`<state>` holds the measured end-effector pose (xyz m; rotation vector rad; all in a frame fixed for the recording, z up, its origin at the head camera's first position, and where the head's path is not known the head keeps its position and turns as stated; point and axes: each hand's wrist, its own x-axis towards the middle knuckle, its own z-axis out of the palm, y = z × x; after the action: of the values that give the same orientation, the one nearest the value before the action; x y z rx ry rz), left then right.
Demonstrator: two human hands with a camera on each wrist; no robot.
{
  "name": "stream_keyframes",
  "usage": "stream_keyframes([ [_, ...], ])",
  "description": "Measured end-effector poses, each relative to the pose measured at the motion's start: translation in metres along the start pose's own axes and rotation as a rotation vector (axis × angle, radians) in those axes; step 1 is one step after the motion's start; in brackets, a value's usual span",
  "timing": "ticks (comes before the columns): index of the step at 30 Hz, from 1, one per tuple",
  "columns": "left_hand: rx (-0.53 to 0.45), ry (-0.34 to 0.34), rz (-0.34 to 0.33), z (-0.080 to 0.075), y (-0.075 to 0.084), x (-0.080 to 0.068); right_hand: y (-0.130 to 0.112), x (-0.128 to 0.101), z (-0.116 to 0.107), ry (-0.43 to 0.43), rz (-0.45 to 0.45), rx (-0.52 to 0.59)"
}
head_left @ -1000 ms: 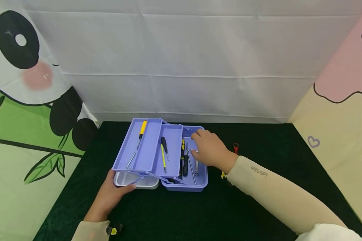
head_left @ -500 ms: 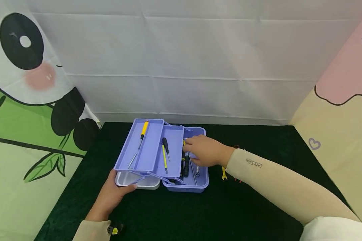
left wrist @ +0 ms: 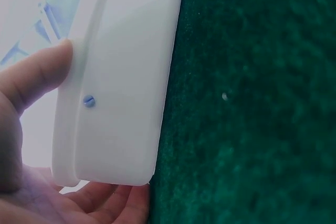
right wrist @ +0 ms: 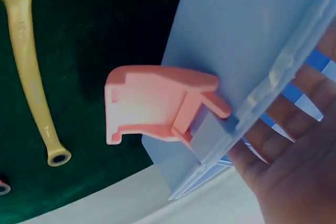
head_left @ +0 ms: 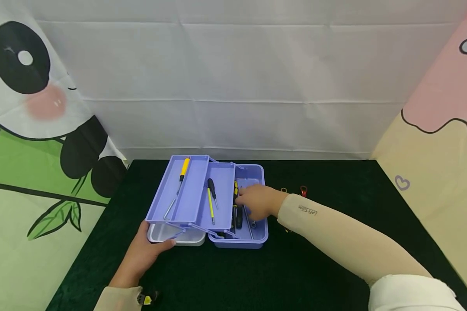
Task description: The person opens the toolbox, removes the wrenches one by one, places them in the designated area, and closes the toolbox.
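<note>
Head view showed the left hand point(head_left: 142, 252) gripping the white lid point(head_left: 175, 233) at the near left corner of the purple toolbox point(head_left: 253, 237), thumb on top, fingers beneath. The right hand point(head_left: 257, 202) reached down into the box's bottom tray among the screwdrivers point(head_left: 238, 214); whether its fingers pinched anything, I couldn't tell. A yellow wrench point(right wrist: 29, 72) lay on the green cloth point(head_left: 315, 268) just beside the box.

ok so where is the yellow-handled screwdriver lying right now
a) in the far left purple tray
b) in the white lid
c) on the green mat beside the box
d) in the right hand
a) the yellow-handled screwdriver lies in the far left tray of the opened purple toolbox, while the right hand reaches into the bottom compartment.
</note>
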<state>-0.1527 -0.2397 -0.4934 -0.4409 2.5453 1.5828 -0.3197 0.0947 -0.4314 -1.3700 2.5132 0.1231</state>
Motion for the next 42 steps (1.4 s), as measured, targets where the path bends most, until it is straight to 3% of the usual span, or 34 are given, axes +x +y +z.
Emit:
stream_keyframes([
  [9,0.011,0.006,-0.004,0.0,0.0,-0.001,0.005,0.013,0.007,-0.073,0.054,0.046],
  [14,-0.002,0.001,0.001,0.002,0.002,-0.002,0.001,0.014,0.012,-0.107,0.096,0.014],
  [21,-0.017,0.0,0.014,0.002,0.002,-0.003,-0.007,0.018,0.015,-0.056,0.092,-0.122],
  [32,-0.013,-0.003,0.016,0.002,0.002,-0.002,-0.006,0.022,0.016,-0.04,0.067,-0.209],
  [42,-0.027,-0.015,0.036,0.003,-0.001,0.0,-0.003,0.024,0.019,-0.081,0.157,-0.13],
])
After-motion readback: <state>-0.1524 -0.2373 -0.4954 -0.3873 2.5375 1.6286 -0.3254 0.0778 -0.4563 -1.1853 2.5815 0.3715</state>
